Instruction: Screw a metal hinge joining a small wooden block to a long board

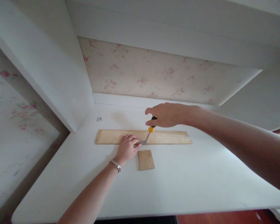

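A long, pale wooden board (168, 137) lies across the white desk. My left hand (128, 146) rests over its near edge, with thumb and forefinger closed on a small metal hinge (143, 142) at the board's front edge. My right hand (169, 114) grips a screwdriver (151, 129) with a yellow and black handle. The shaft slants down and its tip meets the hinge; a screw under the tip is too small to make out. Just in front of the board lies a small wooden block (146, 160) with two dark holes near its far edge.
Several loose screws (99, 119) lie on the white desk (177, 183), behind the board's left end. A white panel (53, 62) rises at the left, and a low ledge (130, 100) runs along the floral wall. A shelf (177, 28) overhangs the desk.
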`<state>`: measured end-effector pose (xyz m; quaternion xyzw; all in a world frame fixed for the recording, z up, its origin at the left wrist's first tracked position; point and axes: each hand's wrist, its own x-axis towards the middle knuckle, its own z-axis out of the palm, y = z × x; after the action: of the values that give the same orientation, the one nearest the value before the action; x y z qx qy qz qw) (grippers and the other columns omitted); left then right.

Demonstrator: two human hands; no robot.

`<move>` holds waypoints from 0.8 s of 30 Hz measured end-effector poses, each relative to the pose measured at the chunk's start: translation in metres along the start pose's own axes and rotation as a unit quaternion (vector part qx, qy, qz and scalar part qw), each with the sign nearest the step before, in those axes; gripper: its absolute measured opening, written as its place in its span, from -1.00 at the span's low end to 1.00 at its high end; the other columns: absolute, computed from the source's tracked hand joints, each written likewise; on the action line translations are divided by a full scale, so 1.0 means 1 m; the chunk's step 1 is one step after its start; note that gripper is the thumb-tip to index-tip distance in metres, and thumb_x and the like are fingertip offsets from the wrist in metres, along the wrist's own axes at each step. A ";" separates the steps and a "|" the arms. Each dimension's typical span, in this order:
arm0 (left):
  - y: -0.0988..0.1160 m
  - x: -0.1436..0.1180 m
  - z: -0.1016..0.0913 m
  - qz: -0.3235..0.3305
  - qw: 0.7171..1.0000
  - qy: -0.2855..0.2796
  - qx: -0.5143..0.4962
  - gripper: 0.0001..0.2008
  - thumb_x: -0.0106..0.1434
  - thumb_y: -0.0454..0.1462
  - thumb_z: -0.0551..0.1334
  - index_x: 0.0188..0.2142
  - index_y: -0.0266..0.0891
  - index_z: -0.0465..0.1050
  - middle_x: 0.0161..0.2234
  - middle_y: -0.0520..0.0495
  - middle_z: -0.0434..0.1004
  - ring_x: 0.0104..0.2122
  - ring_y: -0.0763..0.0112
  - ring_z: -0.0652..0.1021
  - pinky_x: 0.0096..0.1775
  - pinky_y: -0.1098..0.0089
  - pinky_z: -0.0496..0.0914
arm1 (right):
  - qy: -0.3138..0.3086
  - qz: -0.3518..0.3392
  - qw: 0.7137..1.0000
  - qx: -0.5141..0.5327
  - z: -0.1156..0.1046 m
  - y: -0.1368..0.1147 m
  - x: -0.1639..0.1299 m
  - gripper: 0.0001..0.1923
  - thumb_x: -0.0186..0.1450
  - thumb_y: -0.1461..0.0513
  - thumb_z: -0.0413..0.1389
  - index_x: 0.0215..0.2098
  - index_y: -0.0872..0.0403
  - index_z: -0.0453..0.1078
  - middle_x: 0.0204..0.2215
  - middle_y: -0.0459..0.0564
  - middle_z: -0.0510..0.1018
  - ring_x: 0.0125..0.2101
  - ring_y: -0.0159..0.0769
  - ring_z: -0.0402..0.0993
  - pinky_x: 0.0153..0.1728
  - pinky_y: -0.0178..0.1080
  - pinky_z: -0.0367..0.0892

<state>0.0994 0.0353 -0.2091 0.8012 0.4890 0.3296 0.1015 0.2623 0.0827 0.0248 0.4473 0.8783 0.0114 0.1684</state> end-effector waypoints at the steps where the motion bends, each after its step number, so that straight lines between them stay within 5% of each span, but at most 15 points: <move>1: 0.000 0.000 0.000 -0.001 1.000 0.000 0.000 -0.93 0.17 -0.24 0.23 -0.35 -0.14 0.49 -0.23 -0.02 0.50 -0.18 0.31 0.41 -0.09 0.22 0.21 | -0.001 -0.032 0.999 0.017 0.000 0.000 0.000 -0.44 0.18 -0.08 0.00 0.06 -0.01 0.26 -0.11 0.12 0.47 -0.22 -0.09 0.42 -0.34 -0.18 0.22; 4: 0.000 0.000 0.000 0.000 1.000 -0.001 -0.001 -0.92 0.17 -0.24 0.24 -0.34 -0.13 0.50 -0.23 -0.02 0.50 -0.18 0.31 0.41 -0.08 0.21 0.22 | -0.011 -0.080 0.997 0.023 0.000 0.001 0.000 -0.55 0.16 0.01 0.07 -0.01 -0.02 0.33 -0.15 0.07 0.49 -0.21 -0.14 0.42 -0.32 -0.22 0.22; 8: 0.000 0.000 0.001 -0.001 1.000 0.003 -0.004 -0.93 0.17 -0.25 0.23 -0.35 -0.14 0.50 -0.24 -0.02 0.50 -0.19 0.31 0.41 -0.08 0.22 0.23 | -0.003 0.020 1.000 -0.016 0.001 0.002 0.001 -0.52 0.21 -0.09 -0.04 -0.09 0.03 0.39 -0.23 0.15 0.50 -0.30 -0.07 0.44 -0.40 -0.18 0.21; 12: -0.001 0.000 0.002 -0.002 1.000 0.002 -0.001 -0.95 0.16 -0.25 0.25 -0.36 -0.13 0.49 -0.24 0.00 0.50 -0.18 0.32 0.41 -0.08 0.23 0.23 | 0.009 -0.054 0.999 0.004 0.001 0.002 0.000 -0.55 0.19 0.06 0.06 0.03 -0.02 0.30 -0.11 0.10 0.45 -0.25 -0.15 0.43 -0.35 -0.22 0.21; 17: 0.000 0.000 0.001 -0.003 1.000 -0.001 0.000 -0.93 0.17 -0.24 0.23 -0.35 -0.13 0.49 -0.23 -0.03 0.50 -0.18 0.30 0.41 -0.09 0.21 0.22 | -0.001 0.006 1.000 -0.026 -0.001 0.001 0.000 -0.51 0.23 -0.07 -0.08 -0.10 0.07 0.40 -0.25 0.16 0.50 -0.29 -0.07 0.43 -0.39 -0.17 0.20; 21: 0.000 0.000 0.001 -0.003 1.000 -0.001 0.007 -0.93 0.17 -0.24 0.23 -0.36 -0.13 0.49 -0.24 -0.02 0.50 -0.18 0.29 0.41 -0.09 0.20 0.21 | -0.003 -0.087 0.996 0.029 -0.002 0.003 -0.001 -0.48 0.15 0.00 0.08 0.05 -0.03 0.28 -0.07 0.07 0.45 -0.20 -0.15 0.41 -0.32 -0.22 0.22; 24: -0.001 0.000 0.001 -0.001 1.000 0.000 0.006 -0.93 0.17 -0.24 0.23 -0.36 -0.13 0.49 -0.23 -0.02 0.50 -0.18 0.29 0.41 -0.09 0.20 0.21 | -0.018 -0.038 0.999 -0.006 -0.002 0.003 0.000 -0.62 0.19 0.03 0.05 -0.10 0.00 0.40 -0.23 0.09 0.51 -0.26 -0.13 0.43 -0.35 -0.20 0.20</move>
<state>0.0993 0.0355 -0.2102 0.8015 0.4918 0.3262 0.0967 0.2642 0.0852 0.0276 0.4130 0.8914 0.0021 0.1867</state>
